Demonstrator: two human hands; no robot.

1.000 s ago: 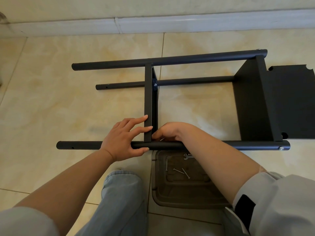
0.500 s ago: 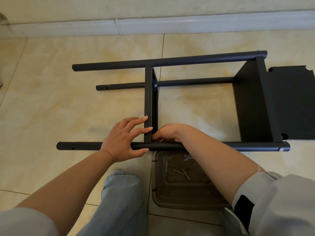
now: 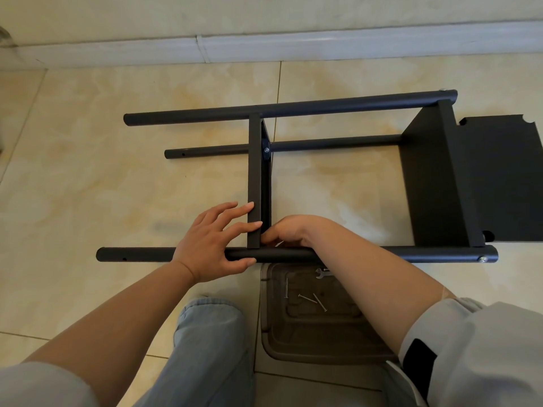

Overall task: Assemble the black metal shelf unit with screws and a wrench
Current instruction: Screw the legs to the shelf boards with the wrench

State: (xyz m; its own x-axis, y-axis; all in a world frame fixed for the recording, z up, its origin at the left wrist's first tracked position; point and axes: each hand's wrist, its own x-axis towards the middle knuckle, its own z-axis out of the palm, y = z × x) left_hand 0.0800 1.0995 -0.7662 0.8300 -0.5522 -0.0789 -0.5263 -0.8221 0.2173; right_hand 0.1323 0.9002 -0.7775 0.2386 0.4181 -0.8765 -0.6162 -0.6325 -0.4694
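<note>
I see the black shelf frame [image 3: 293,110] lying on its side on the tiled floor [image 3: 88,171]. My left hand [image 3: 211,245] rests open on the near tube [image 3: 382,254], fingers extended against the middle shelf panel [image 3: 255,183]. Just right of that panel, my right hand [image 3: 291,232] curls at the joint, pinching a screw [image 3: 279,243]. Below the tube, a tray [image 3: 308,333] holds loose screws [image 3: 308,299] and a wrench [image 3: 321,273].
</note>
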